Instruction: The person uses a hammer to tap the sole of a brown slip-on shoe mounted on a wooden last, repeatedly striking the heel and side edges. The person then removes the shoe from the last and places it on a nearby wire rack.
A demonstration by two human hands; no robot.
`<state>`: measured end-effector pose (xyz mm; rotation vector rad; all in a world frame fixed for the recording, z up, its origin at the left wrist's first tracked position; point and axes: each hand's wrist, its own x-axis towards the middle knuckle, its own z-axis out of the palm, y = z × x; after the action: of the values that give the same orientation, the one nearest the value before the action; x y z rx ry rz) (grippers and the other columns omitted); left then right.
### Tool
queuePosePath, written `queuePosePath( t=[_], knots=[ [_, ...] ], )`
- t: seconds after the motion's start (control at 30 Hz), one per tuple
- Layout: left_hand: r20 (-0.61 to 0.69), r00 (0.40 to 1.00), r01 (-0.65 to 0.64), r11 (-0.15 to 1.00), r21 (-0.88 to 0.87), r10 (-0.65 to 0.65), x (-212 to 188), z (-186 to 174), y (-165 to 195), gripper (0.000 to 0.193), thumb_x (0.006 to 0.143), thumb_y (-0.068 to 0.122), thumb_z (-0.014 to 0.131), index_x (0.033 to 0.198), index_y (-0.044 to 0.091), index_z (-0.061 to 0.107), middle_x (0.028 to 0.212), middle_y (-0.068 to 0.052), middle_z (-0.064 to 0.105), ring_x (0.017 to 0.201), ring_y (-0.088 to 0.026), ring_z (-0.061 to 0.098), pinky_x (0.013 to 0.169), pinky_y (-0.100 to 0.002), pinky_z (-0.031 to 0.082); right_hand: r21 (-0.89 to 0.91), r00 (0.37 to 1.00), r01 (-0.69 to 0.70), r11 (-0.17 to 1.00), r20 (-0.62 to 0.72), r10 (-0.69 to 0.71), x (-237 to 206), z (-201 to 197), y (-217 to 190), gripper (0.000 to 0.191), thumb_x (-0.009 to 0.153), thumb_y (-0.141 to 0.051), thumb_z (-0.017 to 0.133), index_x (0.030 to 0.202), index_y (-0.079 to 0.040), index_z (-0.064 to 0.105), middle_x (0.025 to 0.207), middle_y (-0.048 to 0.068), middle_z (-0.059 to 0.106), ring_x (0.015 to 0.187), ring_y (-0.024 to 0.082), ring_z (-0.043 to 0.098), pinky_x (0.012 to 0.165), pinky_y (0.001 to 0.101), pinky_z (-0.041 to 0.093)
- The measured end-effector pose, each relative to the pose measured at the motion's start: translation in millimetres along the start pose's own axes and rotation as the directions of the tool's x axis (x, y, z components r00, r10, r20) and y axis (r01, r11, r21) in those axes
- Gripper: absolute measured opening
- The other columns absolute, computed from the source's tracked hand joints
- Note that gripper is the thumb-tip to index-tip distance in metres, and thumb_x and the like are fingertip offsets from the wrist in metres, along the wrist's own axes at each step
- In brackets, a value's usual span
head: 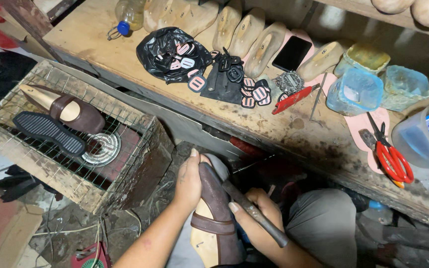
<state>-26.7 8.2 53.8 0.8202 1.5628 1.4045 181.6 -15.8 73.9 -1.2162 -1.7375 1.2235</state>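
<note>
the left hand (190,181) is clamping the toe end of a brown shoe (215,208) stretched on a pale last, fingers curled round its far side. the right hand (260,218) is closed round a hammer (254,212), whose head is lying against the shoe. the shoe is sitting low in front of the person, below the bench (284,131). it is probably stiff and fairly heavy with wood inside, the leather soft; the sides are looking the safest hold. its long axis is running nearly upright in view, toe pointing away toward the bench.
</note>
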Motion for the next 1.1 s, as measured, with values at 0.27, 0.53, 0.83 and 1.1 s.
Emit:
queuePosePath(
  t=[0.27, 0.53, 0.83, 1.1],
  knots=[
    [-0.007, 0.999, -0.031, 0.999, 0.034, 0.031, 2, 6, -1, 0.054, 0.107, 0.037, 0.033, 0.078, 0.003, 0.064, 0.073, -0.008, 0.06, 0.069, -0.018, 0.055, 0.071, -0.034, 0.046, -0.115, 0.984, 0.167, 0.979, 0.087, -0.157, 50, 11, -26, 0.025, 0.089, -0.025, 0.073, 0.08, -0.005, 0.062, 0.071, 0.011, 0.063, 0.064, 0.023, 0.065, 0.062, 0.0358, 0.052],
    [0.024, 1.0, 0.002, 0.998, -0.07, 0.0, 1, 4, -7, 0.053, 0.107, 0.036, 0.035, 0.078, 0.002, 0.063, 0.073, -0.007, 0.061, 0.069, -0.017, 0.055, 0.07, -0.034, 0.047, -0.189, 0.98, 0.069, 0.98, 0.198, -0.031, 26, -12, -29, 0.024, 0.085, -0.026, 0.075, 0.077, -0.006, 0.065, 0.066, 0.01, 0.062, 0.059, 0.025, 0.065, 0.059, 0.0367, 0.052],
    [0.013, 0.999, -0.034, 0.998, -0.062, 0.034, 4, 14, -14, 0.058, 0.106, 0.043, 0.033, 0.087, 0.002, 0.069, 0.082, -0.008, 0.068, 0.079, -0.018, 0.06, 0.079, -0.033, 0.049, -0.234, 0.785, 0.618, 0.75, 0.137, -0.604, 94, 22, -7, 0.036, 0.111, -0.029, 0.053, 0.134, -0.002, 0.06, 0.117, 0.017, 0.064, 0.108, 0.031, 0.063, 0.095, 0.0379, 0.051],
    [0.0, 1.0, 0.013, 1.0, -0.022, -0.013, 3, 6, -12, 0.064, 0.108, 0.045, 0.029, 0.081, 0.001, 0.067, 0.075, -0.009, 0.065, 0.072, -0.019, 0.059, 0.074, -0.034, 0.049, -0.094, 0.96, 0.215, 0.972, 0.205, -0.193, 74, 21, 14, 0.042, 0.092, -0.028, 0.067, 0.126, -0.004, 0.068, 0.098, 0.008, 0.061, 0.097, 0.018, 0.058, 0.088, 0.0339, 0.047]
  ],
)
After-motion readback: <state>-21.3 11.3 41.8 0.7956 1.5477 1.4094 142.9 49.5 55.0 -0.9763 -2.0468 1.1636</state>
